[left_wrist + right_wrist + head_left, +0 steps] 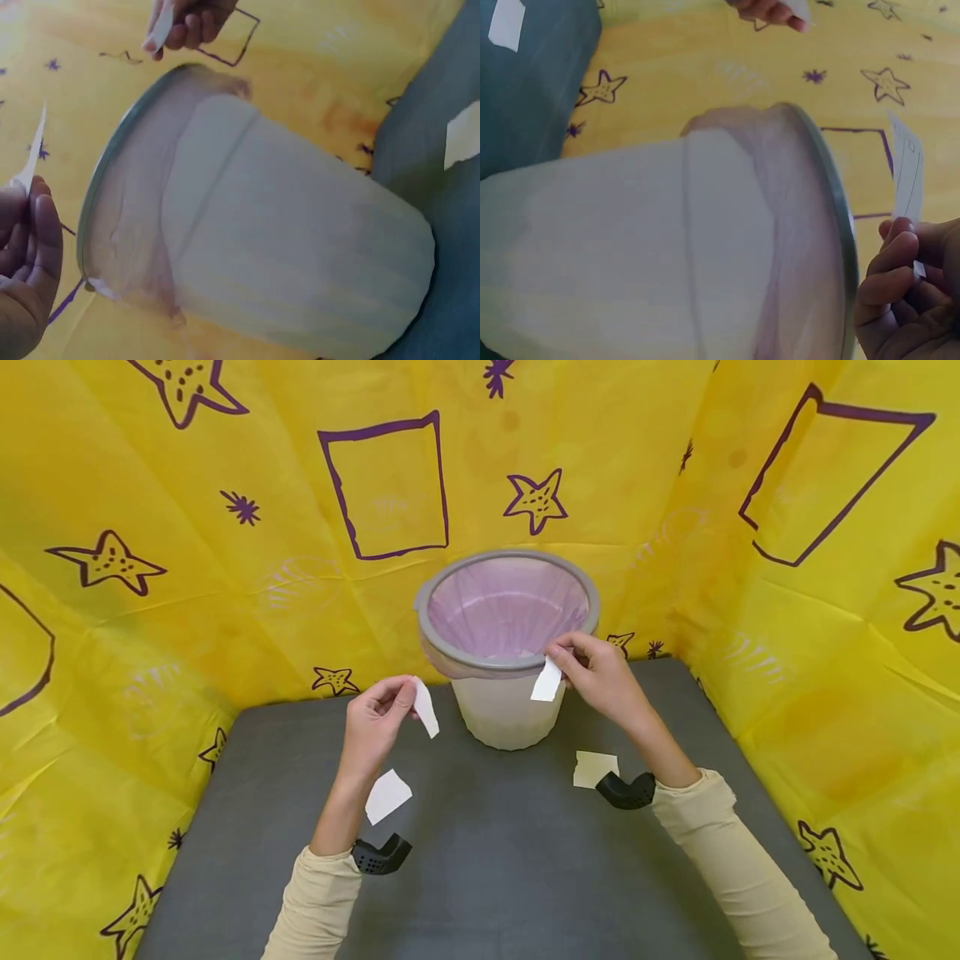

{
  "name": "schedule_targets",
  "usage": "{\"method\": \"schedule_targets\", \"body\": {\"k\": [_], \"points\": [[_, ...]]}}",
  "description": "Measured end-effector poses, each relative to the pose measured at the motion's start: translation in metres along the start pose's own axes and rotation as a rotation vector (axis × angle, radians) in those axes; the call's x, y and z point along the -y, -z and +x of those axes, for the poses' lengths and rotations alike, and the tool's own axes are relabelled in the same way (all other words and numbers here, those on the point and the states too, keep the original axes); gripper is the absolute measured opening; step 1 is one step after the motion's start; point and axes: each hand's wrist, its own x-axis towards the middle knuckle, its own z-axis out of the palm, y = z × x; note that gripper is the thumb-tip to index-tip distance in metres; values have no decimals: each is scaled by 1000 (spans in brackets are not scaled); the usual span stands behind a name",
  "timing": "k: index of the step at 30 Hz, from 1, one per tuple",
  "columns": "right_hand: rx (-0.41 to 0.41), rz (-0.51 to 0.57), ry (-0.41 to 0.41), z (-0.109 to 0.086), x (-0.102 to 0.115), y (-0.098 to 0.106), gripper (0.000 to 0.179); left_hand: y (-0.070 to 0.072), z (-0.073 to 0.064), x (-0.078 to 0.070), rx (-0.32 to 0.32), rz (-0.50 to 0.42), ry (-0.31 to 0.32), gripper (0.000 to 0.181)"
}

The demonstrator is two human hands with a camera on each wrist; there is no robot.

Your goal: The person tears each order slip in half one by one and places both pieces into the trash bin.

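Between thumb and fingers, my left hand pinches a white paper scrap left of the bin. My right hand pinches another scrap of paper at the front right of the bin's rim; the right wrist view shows printed lines on this paper strip. The white waste bin stands upright at the table's back, with a grey rim and a pinkish liner inside. Something pale shows low in the liner, too small to tell. In the left wrist view the left scrap appears nearly edge-on.
On the dark grey table lie two more paper pieces: one white piece beside the left forearm, one cream piece by the right wrist. Yellow cloth walls with purple drawings enclose the table at the back and sides.
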Motion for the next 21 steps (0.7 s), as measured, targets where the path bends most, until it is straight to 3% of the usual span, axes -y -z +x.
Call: {"method": "schedule_targets", "body": {"k": [4,8,12,17,21], "points": [[116,73,-124,-9,-20,16,20,18,6,17,34,160,95,28],[256,133,-356,-25,-60,38,31,53,13,52,62,320,247,33],[275,93,-480,-34,-98,59,37,84,19,75,104,425,350,36],[300,82,-554,-28,-120,77,43,92,33,81,187,485,384,37],[228,294,-598,-5,-115,97,31,93,58,67,212,474,407,43]]}}
